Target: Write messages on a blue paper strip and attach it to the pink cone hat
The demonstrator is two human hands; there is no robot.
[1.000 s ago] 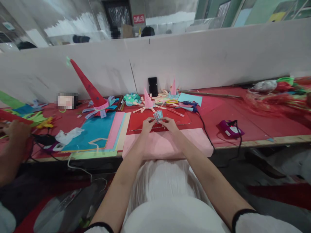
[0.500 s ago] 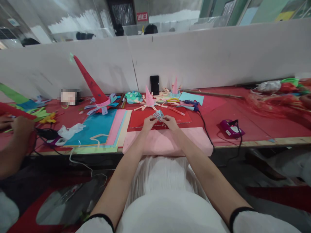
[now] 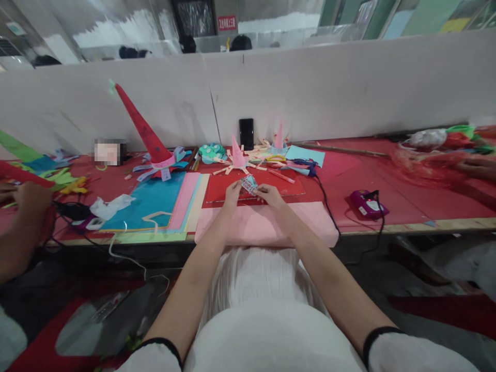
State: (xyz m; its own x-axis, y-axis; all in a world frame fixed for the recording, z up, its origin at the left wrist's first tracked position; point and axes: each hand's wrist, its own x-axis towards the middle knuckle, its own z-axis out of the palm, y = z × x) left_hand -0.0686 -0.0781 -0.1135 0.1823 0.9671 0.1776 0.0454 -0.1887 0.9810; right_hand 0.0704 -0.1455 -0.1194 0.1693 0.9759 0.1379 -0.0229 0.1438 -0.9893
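A small light-blue patterned piece is held up between my two hands over a red sheet. My left hand pinches its left edge, and my right hand grips its lower right corner. Under my wrists lies a folded pink cloth. Just beyond the red sheet stands a pink paper cone with pale strips spread around its base. A second small pink cone is behind it to the right.
Blue sheets and a tall red cone are at left, near another person's hand. A phone leans on the partition. At right sit a purple device with a cord and red netting.
The light-blue piece has turned and now shows its patterned face more flatly. My left hand has shifted slightly left. At the far right, another person's hand reaches further over the netting.
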